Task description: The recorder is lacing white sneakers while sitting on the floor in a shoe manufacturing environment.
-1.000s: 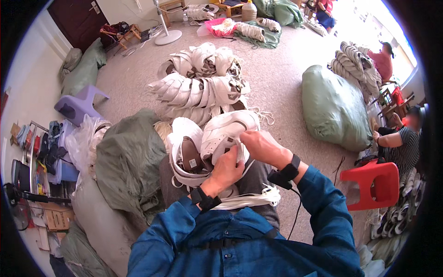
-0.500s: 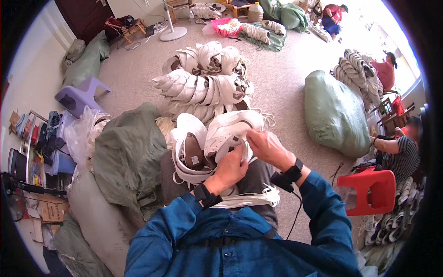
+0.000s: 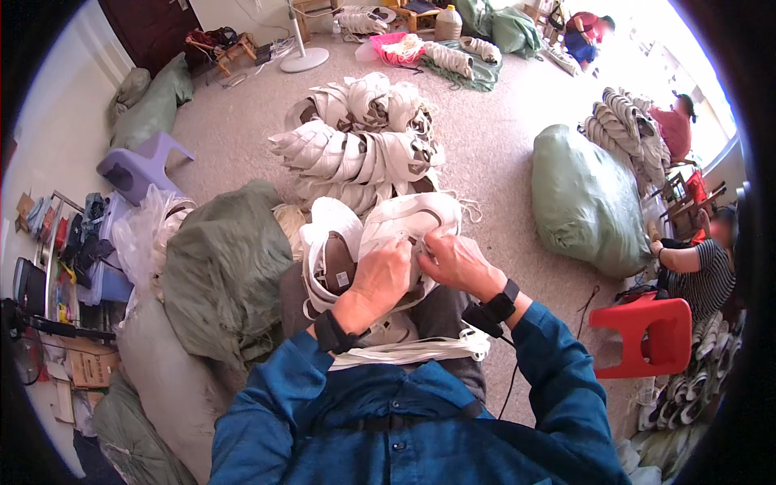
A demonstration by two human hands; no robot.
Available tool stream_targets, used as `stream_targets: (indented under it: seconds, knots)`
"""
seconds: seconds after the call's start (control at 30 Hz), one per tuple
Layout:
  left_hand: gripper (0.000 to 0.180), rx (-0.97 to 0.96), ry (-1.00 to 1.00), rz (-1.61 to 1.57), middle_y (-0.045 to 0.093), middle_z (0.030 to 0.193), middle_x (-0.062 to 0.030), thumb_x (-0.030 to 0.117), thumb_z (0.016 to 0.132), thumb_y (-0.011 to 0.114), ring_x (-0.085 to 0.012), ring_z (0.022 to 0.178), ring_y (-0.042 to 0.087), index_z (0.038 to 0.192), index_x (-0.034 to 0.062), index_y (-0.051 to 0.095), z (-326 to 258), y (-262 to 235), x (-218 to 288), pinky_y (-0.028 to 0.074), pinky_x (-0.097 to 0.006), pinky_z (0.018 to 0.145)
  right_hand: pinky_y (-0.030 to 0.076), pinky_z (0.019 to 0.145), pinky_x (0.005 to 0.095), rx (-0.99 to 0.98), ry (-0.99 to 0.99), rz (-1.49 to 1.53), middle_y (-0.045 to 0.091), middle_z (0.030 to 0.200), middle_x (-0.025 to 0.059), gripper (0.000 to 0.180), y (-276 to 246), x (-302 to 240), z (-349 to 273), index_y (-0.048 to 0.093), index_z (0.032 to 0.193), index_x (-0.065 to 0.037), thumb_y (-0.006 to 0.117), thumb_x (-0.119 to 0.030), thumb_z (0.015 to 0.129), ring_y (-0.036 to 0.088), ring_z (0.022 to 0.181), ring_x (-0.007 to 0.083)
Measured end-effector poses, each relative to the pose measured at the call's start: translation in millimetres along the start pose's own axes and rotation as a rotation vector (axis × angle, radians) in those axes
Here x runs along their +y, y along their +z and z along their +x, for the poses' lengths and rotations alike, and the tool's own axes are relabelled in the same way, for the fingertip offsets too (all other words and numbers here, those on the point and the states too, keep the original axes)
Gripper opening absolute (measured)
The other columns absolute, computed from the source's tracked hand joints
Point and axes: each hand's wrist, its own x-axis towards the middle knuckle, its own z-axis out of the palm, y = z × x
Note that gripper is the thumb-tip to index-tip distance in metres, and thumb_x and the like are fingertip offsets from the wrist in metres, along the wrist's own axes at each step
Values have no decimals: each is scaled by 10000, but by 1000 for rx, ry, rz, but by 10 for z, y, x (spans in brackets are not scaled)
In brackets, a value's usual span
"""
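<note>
A white shoe upper (image 3: 408, 217) rests over my knees, with both hands at its lacing opening. My left hand (image 3: 381, 276) is closed on the upper, its fingertips bent down out of sight. Close beside it, my right hand (image 3: 459, 265) has thumb and fingers pinched together by the eyelets; what lies in the pinch is too small to make out. To the left sits another white upper (image 3: 326, 217) with a brown lining and a small white label. A bundle of white shoelaces (image 3: 412, 352) lies across my lap.
Ahead stands a large stack of nested white uppers (image 3: 356, 153). Green sacks (image 3: 222, 263) crowd my left, near a purple stool (image 3: 145, 166). At right are a green sack (image 3: 582, 202), a red stool (image 3: 647, 335) and a seated person in a striped top (image 3: 702, 271).
My left hand has moved up and forward from the upper's near edge to its eyelets. My right hand has shifted slightly left and down, closer to the left one.
</note>
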Motion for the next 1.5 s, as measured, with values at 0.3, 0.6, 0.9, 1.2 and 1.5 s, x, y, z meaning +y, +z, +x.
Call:
stream_targets:
  seconds: [0.3,0.6,0.9,1.2,1.5]
  knots:
    - [65,72,151,356,656,801,-112,110,859,574,-277,665,704,900,77,612,170,237,58,567,-380,568,487,630,534,107,-48,145,630,725,244,179,38,57,-34,574,881,-12,562,-191,873,641,704,442]
    - [185,140,-231,384,657,736,-192,191,897,602,-394,694,664,784,47,632,-150,-1123,-676,509,-496,582,488,578,353,255,346,697,603,661,75,282,356,20,-104,530,1134,-22,647,-136,904,625,611,186]
    - [371,-57,-131,-713,685,928,-135,299,979,641,-211,808,657,1176,-15,621,-517,-412,172,522,-333,735,522,971,339,-257,556,1947,689,1107,120,184,355,-593,-973,601,1144,-14,567,-140,1015,672,1040,209]
    - [368,-653,-282,-1152,693,995,-72,275,1057,518,-132,925,658,1274,-10,601,-721,-452,183,525,-293,848,604,817,380,267,223,2169,686,1061,108,200,-39,-15,-813,586,1173,-17,514,-141,1035,702,964,254]
    - [231,-314,-192,-1191,651,730,-57,119,1048,473,-100,618,627,1078,-44,634,-85,-631,390,508,-241,571,520,704,271,-211,349,1524,663,977,54,205,272,-359,-823,602,1119,-28,562,-207,1028,629,805,127]
